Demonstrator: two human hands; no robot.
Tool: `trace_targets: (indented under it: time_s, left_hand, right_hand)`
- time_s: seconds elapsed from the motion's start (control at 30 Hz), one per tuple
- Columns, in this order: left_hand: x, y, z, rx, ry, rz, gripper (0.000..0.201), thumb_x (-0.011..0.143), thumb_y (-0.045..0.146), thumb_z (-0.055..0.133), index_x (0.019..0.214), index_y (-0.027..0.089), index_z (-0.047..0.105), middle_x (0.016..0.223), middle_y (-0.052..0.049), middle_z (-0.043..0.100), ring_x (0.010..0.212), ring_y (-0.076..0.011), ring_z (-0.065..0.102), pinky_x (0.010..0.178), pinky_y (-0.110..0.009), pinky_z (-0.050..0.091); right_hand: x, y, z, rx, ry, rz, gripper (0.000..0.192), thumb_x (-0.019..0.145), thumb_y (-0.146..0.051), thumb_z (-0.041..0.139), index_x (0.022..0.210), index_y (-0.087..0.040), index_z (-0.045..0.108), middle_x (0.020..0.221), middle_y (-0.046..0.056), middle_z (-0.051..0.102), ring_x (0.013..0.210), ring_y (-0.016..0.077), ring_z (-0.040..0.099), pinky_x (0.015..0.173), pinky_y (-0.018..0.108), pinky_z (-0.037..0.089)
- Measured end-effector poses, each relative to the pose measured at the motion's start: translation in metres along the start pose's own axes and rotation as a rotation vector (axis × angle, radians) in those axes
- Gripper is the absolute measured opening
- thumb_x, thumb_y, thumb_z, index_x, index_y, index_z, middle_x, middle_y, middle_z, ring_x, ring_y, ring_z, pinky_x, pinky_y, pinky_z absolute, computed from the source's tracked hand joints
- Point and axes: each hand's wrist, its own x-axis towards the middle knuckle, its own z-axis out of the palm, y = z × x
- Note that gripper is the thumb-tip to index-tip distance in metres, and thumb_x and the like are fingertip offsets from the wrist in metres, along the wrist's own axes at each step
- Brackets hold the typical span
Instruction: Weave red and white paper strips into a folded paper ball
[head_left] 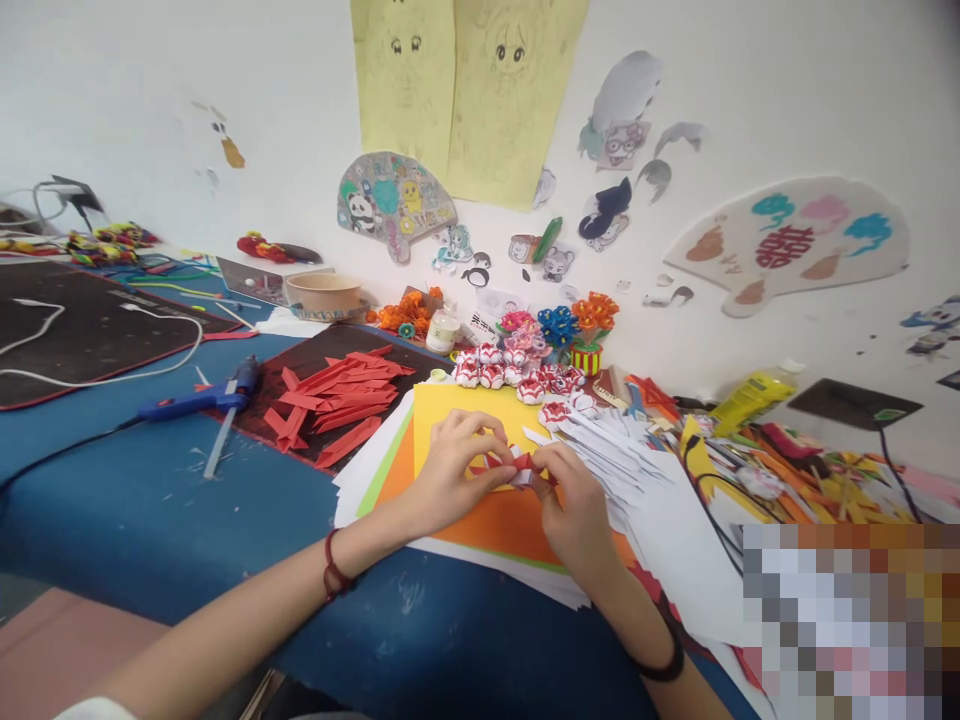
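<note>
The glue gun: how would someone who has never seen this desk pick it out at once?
Start at the blue table, left of the stacked coloured paper. The glue gun lies beside the pile of red paper strips, a dark cord trailing left. It alone is a blue plastic tool; everything near it is paper.

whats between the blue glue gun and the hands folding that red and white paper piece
In the head view, a pile of red paper strips lies between the glue gun and the hands, on a dark mat.
</note>
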Motion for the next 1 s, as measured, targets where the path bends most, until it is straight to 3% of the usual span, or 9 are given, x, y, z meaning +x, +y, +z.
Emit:
trace_targets:
  time_s: [0.13, 0.4, 0.7, 0.9, 1.0]
  left_hand:
    - [-0.001, 0.002, 0.000, -0.047, 0.018, 0.006, 0.008, 0.090, 0.029, 0.067, 0.085, 0.023, 0.068, 0.112, -0.003, 0.062, 0.107, -0.0215, 0.049, 0.096, -0.039, 0.037]
    - [-0.002, 0.007, -0.005, 0.024, -0.102, 0.100, 0.010, 0.096, 0.027, 0.058, 0.089, 0.023, 0.064, 0.115, -0.002, 0.064, 0.106, -0.0198, 0.050, 0.098, -0.039, 0.033]
    - [-0.001, 0.001, 0.002, -0.030, 0.004, 0.017, 0.013, 0.097, 0.027, 0.056, 0.086, 0.021, 0.062, 0.110, -0.003, 0.065, 0.103, -0.0199, 0.051, 0.095, -0.038, 0.037]
    - [-0.002, 0.000, 0.001, 0.010, -0.067, 0.045, 0.010, 0.095, 0.022, 0.059, 0.085, 0.021, 0.062, 0.115, -0.002, 0.064, 0.106, -0.0195, 0.051, 0.097, -0.039, 0.035]
    - [-0.001, 0.002, 0.001, 0.014, -0.039, 0.075, 0.010, 0.095, 0.023, 0.059, 0.086, 0.021, 0.064, 0.113, -0.002, 0.065, 0.104, -0.0196, 0.052, 0.096, -0.039, 0.036]
  right_hand:
    - [0.002, -0.004, -0.003, 0.016, 0.001, -0.018, 0.016, 0.095, -0.017, 0.048, 0.082, -0.022, 0.054, 0.083, 0.003, 0.057, 0.077, 0.0190, 0.052, 0.066, 0.030, 0.040]
    - [-0.001, -0.006, -0.002, 0.022, 0.067, -0.028, 0.019, 0.087, -0.006, 0.049, 0.077, -0.022, 0.055, 0.079, 0.002, 0.058, 0.075, 0.0183, 0.052, 0.064, 0.030, 0.039]
    - [0.006, -0.008, -0.009, 0.125, 0.009, -0.010, 0.008, 0.091, -0.023, 0.062, 0.083, -0.023, 0.061, 0.083, 0.002, 0.061, 0.075, 0.0177, 0.053, 0.064, 0.030, 0.042]
    - [0.000, 0.001, 0.000, -0.181, 0.011, -0.081, 0.016, 0.089, -0.011, 0.054, 0.077, -0.022, 0.053, 0.076, 0.002, 0.057, 0.073, 0.0197, 0.050, 0.064, 0.032, 0.037]
    - [-0.002, 0.003, 0.002, -0.240, 0.066, -0.059, 0.012, 0.088, -0.012, 0.055, 0.081, -0.022, 0.056, 0.079, 0.003, 0.058, 0.076, 0.0205, 0.052, 0.064, 0.032, 0.037]
